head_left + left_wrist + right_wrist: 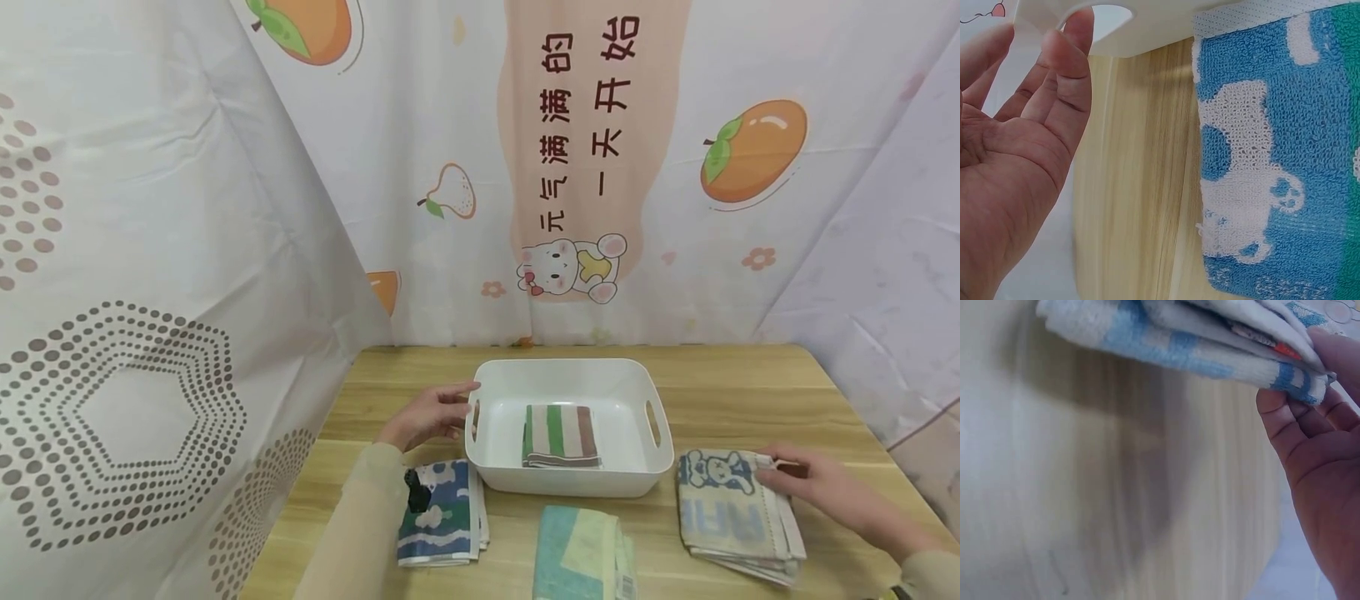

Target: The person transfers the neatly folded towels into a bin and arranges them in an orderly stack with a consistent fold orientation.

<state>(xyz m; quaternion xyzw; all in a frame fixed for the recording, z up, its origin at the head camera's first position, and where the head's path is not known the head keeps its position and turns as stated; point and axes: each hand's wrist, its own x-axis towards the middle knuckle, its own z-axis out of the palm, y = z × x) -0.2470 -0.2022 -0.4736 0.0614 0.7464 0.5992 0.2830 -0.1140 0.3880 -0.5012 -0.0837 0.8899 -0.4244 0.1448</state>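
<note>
A white basket (566,483) with a handle hole at each end holds a folded towel striped green, cream and brown (561,433). My left hand (431,414) grips the basket's left end at the handle; its fingers (1065,53) lie against the wall there in the left wrist view. To the right, my right hand (832,492) pinches the right edge of a folded beige-and-blue bear towel (720,508), thumb on one face and fingers on the other. The right wrist view shows that towel's layered edge (1179,353) raised over the wood beside the hand (1329,462).
Left of the basket's front lies a folded blue, green and white towel (442,517), below my left forearm. A folded teal and pale green towel (581,554) lies in front of the basket. Printed curtains stand behind and beside the wooden table (720,375).
</note>
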